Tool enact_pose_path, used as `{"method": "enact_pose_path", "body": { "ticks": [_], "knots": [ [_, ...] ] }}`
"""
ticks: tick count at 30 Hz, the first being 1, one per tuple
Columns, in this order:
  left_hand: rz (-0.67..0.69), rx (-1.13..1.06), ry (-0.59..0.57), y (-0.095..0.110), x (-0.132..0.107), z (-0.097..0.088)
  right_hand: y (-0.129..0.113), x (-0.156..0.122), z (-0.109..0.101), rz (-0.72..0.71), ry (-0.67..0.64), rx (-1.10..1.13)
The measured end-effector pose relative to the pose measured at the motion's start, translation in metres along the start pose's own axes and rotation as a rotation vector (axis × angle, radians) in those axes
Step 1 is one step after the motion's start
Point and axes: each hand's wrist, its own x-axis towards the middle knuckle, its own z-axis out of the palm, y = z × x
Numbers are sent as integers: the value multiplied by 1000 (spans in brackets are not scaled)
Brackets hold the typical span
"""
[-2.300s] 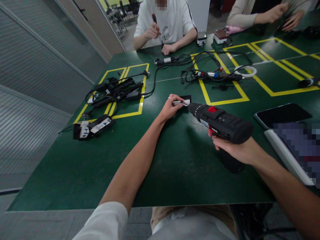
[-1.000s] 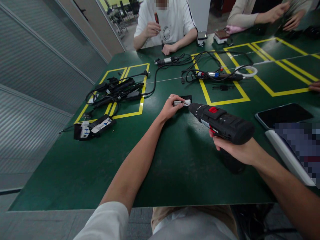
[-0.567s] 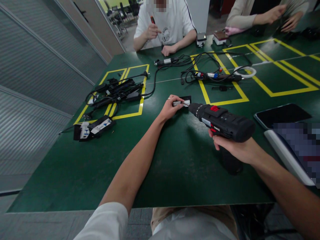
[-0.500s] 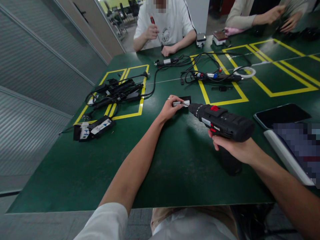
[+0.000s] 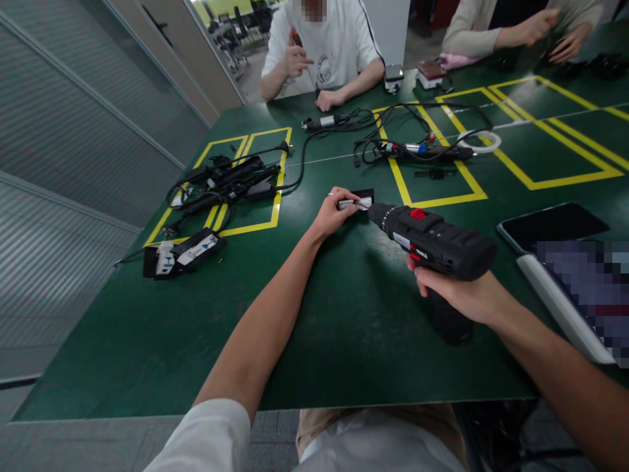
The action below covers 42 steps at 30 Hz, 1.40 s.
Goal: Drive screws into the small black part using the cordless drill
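My right hand (image 5: 459,292) is wrapped round the grip of a black cordless drill (image 5: 432,242) with red switches. The drill lies nearly level, its chuck pointing left at a small black piece with a white label (image 5: 362,202). A thin bit runs from the chuck to that piece; whether it touches cannot be made out. My left hand (image 5: 336,210) grips the labelled piece from the left and holds it down on the green table (image 5: 344,314). Part of the piece is hidden under the fingers.
Black cables and adapters (image 5: 230,180) are heaped in a yellow-taped box at left, with labelled black pieces (image 5: 189,254) in front. A corded tool (image 5: 422,151) and white ring (image 5: 479,141) lie beyond. A phone (image 5: 555,226) is at right. Across sits a person holding a screwdriver (image 5: 297,40).
Both my hands, the drill and the labelled piece keep nearly the same place. The person across has loosened and raised some fingers at the screwdriver.
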Motion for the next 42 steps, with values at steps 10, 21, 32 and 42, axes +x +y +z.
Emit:
{"method": "enact_pose_path", "body": {
  "ticks": [10,21,32,42],
  "knots": [
    [-25,0,-9,1,0,0,-3,0,1,8,3,22],
    [6,22,-2,-3,0,0,-2,-1,1,24,1,21],
    [-2,14,0,-2,1,0,2,0,-1,14,-10,-18],
    [3,-2,5,0,1,0,2,0,-1,16,-15,-32]
  ]
}}
